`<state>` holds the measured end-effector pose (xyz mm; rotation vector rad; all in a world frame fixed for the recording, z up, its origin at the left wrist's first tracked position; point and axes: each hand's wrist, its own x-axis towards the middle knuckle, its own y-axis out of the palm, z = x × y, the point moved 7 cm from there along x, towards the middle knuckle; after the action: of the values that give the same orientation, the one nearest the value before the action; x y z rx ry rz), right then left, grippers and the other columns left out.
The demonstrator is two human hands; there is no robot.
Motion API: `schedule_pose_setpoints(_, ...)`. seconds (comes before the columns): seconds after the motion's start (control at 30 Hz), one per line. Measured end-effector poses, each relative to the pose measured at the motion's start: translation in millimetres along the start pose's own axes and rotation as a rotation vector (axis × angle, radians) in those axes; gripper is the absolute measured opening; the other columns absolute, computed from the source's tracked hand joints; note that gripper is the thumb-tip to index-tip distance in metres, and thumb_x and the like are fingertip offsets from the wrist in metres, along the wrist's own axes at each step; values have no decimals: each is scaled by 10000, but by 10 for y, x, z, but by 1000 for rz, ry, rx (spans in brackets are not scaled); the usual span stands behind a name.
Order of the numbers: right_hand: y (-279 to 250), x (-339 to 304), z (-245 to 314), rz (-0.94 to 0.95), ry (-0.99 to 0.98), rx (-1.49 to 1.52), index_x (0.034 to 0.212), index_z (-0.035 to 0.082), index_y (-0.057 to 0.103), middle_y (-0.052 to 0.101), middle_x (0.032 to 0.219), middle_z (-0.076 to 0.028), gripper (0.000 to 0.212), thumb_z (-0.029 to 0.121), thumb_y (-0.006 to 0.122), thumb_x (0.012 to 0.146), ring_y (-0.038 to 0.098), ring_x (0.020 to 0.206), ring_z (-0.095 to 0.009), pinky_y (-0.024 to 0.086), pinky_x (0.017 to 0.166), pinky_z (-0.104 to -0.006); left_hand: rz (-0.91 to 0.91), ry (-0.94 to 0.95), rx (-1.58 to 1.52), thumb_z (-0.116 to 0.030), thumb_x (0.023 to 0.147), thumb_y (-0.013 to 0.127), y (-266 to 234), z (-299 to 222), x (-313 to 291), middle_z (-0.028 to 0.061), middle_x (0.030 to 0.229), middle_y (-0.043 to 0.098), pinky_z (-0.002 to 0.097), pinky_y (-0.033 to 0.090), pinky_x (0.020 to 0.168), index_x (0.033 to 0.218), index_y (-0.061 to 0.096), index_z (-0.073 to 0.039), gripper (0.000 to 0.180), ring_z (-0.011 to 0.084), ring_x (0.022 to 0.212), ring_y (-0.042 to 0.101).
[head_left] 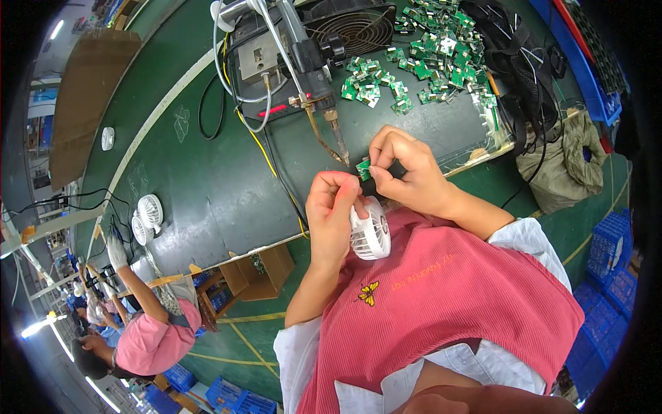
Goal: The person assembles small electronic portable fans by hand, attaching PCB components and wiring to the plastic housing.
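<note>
My left hand (329, 212) is closed around a small white fan (372, 236), its round slatted cage hanging below the fingers in front of the apron. Its thumb and forefinger are pinched together beside a small green circuit board (363, 169); any wire between them is too small to make out. That board is held at its edge by the thumb and fingertips of my right hand (412, 171). Just above the board, the tip of a soldering iron (338, 138) points down from its stand, with a thin metal feed tube (317, 131) running alongside it.
Many loose green circuit boards (441, 58) lie at the back right, near black straps (514, 62). A black round-grilled fan unit (355, 34) stands behind the iron. More white fans (148, 215) rest at left, where a co-worker's gloved hand (116, 253) reaches onto the bench.
</note>
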<state>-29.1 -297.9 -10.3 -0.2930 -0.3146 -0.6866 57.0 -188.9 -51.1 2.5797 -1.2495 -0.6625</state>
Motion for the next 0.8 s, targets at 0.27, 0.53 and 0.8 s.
schedule_pose_setpoints(0.27, 1, -62, -94, 37, 65, 100, 747, 27, 458, 523, 796, -76, 147, -37, 590, 755, 494, 662, -129, 408, 576, -248, 55, -110, 149, -64, 890, 552, -84, -25, -121, 22, 710, 539, 235, 490, 653, 890, 506, -4, 76, 68, 574, 524)
schedule_pose_setpoints(0.53, -283, -153, -486, -134, 257, -48, 812, 16, 582, 600, 677, -58, 116, 121, 625, 833, 535, 520, -111, 426, 489, -254, 101, 52, 278, -3, 871, 545, -490, -610, -346, 75, 819, 574, 304, 512, 727, 916, 514, 13, 57, 130, 610, 566)
schedule_pose_setpoints(0.8, -701, -80, -495, -353, 70, -504, 778, 22, 443, 501, 735, -99, 225, 82, 659, 778, 506, 622, -266, 435, 568, -333, -171, 343, 768, -111, 888, 548, -1313, -1729, 225, 44, 802, 563, 243, 425, 728, 894, 531, -7, 105, 124, 749, 556)
